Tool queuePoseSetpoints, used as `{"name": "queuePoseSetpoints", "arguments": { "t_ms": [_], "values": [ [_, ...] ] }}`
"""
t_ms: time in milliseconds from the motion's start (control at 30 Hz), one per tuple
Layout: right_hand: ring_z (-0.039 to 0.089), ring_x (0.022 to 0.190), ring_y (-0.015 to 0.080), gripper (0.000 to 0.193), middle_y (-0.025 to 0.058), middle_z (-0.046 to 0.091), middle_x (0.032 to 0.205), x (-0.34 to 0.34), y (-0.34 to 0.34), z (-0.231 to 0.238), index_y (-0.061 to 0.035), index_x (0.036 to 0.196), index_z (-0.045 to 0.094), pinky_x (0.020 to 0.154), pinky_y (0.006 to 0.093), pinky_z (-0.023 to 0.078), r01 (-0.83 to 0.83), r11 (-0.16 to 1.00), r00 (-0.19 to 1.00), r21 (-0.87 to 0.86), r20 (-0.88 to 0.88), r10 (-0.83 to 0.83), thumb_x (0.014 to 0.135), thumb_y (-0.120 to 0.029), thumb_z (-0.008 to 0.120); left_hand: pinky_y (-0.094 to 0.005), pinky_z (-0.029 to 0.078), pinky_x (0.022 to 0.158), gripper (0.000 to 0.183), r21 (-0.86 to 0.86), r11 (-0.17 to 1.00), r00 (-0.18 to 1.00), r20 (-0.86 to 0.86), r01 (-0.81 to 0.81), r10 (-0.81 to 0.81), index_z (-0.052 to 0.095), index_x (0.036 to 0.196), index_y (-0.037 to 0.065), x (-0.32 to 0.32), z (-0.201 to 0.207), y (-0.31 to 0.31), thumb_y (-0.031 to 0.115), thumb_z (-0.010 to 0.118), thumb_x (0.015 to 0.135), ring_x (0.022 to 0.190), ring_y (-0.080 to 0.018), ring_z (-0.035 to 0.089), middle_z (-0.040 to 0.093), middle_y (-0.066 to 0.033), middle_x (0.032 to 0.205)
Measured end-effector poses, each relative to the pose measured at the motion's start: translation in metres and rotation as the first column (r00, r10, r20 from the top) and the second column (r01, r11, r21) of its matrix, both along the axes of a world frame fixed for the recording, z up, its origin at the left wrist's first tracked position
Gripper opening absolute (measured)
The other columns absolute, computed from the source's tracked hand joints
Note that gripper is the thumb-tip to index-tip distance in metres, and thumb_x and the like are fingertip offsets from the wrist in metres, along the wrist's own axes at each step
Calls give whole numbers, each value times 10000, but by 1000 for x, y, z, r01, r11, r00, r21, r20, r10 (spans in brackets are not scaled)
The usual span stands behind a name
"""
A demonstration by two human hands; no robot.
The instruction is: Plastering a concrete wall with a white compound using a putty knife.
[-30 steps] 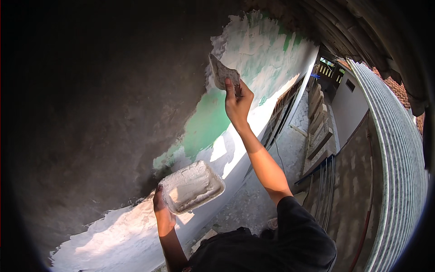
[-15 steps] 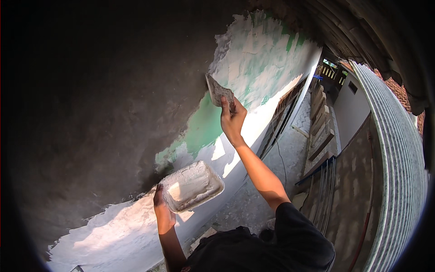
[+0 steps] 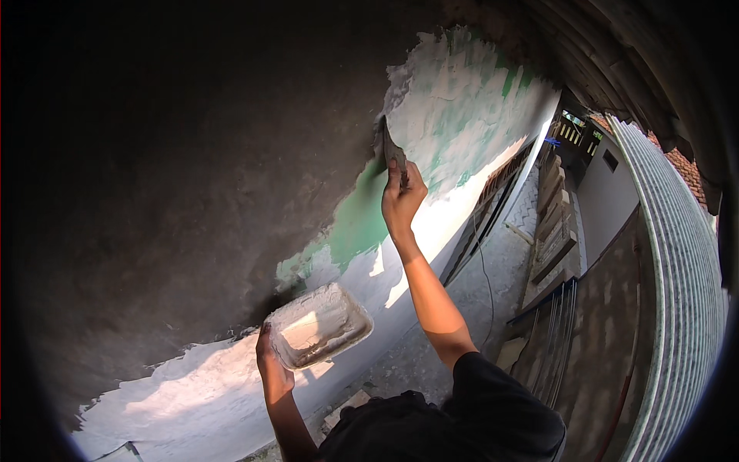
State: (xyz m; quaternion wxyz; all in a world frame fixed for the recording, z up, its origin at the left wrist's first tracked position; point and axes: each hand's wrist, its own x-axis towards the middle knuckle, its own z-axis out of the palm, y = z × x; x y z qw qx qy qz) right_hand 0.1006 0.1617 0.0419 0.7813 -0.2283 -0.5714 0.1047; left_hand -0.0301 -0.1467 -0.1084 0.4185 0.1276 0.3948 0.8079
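Observation:
My right hand [image 3: 403,196] is closed round a flat putty knife [image 3: 395,154], smeared with grey-white paste. Its blade is turned nearly edge-on against the wall [image 3: 231,177], where dark bare plaster meets a white and green painted area [image 3: 454,100]. A patch of plain green [image 3: 360,215] shows just below that hand. Lower down, my left hand [image 3: 271,360] grips the left side of a shallow rectangular tub [image 3: 356,322]. Pale filler paste [image 3: 304,333] coats the inside of the tub and its rim. The fingers beneath the tub are hidden.
A concrete path [image 3: 493,285] runs along the foot of the wall, with a thin cable [image 3: 490,296] on it. Stacked blocks [image 3: 556,231] line its far side. Corrugated sheeting [image 3: 677,269] curves along the right, and a tiled roof edge [image 3: 608,54] overhangs above.
The putty knife has turned from showing its broad face to nearly edge-on against the wall. My left hand and the tub have shifted slightly down and left; the whole view has moved a little.

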Motion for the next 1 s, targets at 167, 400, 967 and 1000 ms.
{"name": "queuePoseSetpoints", "arguments": {
  "t_ms": [167,400,967,1000],
  "values": [
    [580,646,155,164,130,657,831,1,-52,-15,43,1026,667,556,260,447,-258,965,958,-40,122,261,924,-72,610,-382,412,1023,475,63,997,999,-42,34,-32,498,1293,18,-8,-6,12,361,522,966,1192,-242,541,572,-114,1272],
    [413,594,54,386,-19,533,639,62,45,26,59,858,626,555,237,350,-199,972,965,-127,-198,172,967,-311,607,-402,402,1038,489,40,998,999,-25,46,-45,478,1312,-10,8,11,7,344,507,977,1209,-272,529,547,-133,1307],
    [440,626,97,438,50,576,643,78,79,85,93,875,637,593,290,391,-166,979,976,-115,-158,147,943,-339,627,-354,398,1064,420,145,971,981,13,192,-196,484,1315,43,29,77,78,268,525,963,1250,-210,505,530,-79,1344],
    [486,635,124,387,104,630,673,85,93,100,89,869,637,618,312,417,-93,994,976,-65,-206,78,944,-290,615,-358,395,1068,423,177,962,978,-14,207,-208,477,1323,45,33,81,81,259,529,962,1255,-210,502,523,-80,1354]
  ]
}}
